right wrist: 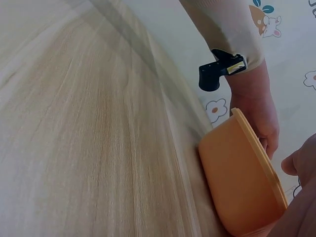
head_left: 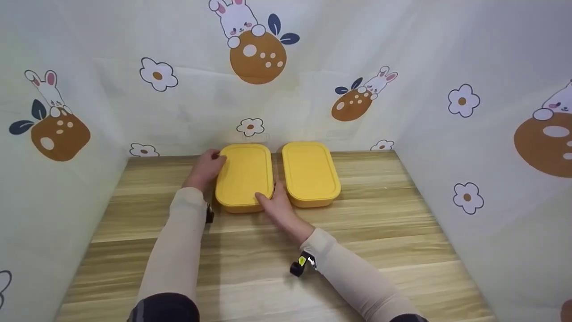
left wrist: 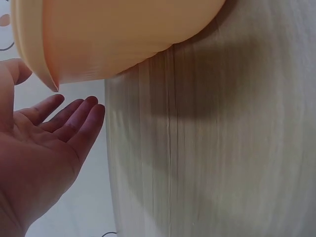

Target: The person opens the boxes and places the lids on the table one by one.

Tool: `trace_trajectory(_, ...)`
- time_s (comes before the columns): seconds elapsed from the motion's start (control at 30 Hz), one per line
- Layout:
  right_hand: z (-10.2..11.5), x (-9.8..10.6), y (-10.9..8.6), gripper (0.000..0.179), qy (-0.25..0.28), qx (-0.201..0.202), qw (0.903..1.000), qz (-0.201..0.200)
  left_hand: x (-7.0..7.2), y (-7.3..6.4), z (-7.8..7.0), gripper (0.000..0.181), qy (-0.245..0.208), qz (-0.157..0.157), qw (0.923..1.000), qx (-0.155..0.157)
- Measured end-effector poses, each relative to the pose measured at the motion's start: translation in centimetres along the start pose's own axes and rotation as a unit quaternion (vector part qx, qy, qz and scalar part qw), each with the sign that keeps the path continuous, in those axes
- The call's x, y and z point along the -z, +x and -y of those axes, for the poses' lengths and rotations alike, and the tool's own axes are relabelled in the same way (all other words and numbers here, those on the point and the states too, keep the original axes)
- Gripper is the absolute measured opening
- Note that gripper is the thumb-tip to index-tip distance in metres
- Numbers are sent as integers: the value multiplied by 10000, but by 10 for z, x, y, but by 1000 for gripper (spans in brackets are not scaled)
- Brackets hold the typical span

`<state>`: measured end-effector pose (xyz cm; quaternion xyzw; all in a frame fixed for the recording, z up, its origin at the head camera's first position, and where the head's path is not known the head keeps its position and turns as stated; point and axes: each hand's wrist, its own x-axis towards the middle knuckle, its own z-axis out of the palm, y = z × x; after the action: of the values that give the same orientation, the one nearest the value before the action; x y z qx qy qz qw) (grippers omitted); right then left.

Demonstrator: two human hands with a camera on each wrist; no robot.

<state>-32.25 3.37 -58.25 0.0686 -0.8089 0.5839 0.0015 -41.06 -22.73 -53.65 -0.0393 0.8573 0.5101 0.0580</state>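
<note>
Left hand [head_left: 205, 171]: fingers loosely spread beside the left box [head_left: 243, 173], gripping nothing
Right hand [head_left: 280, 208]: thumb at its near corner; grip hidden, can't tell
Left box: near the far edge of the bench [head_left: 380, 232]
Handling: best kept level, I'd judge, clear of the right box [head_left: 311, 172]

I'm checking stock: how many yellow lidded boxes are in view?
2: one yellow lidded box between the left hand and right hand, the other yellow lidded box beside it on the right.
</note>
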Motion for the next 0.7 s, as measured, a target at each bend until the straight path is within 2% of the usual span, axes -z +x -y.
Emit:
trace_trajectory(0.17,0,-1,3,93,49,-282,9996,22,-1,6,2,67,-65,-19,10000,51)
trace_trajectory(0.43,10,-1,-1,91,370,-242,9990,-40,-1,7,-1,70,-130,41,9997,180)
trace_trajectory(0.7,17,-2,0,88,599,-428,9973,5,-3,3,-2,62,15,92,9998,-163)
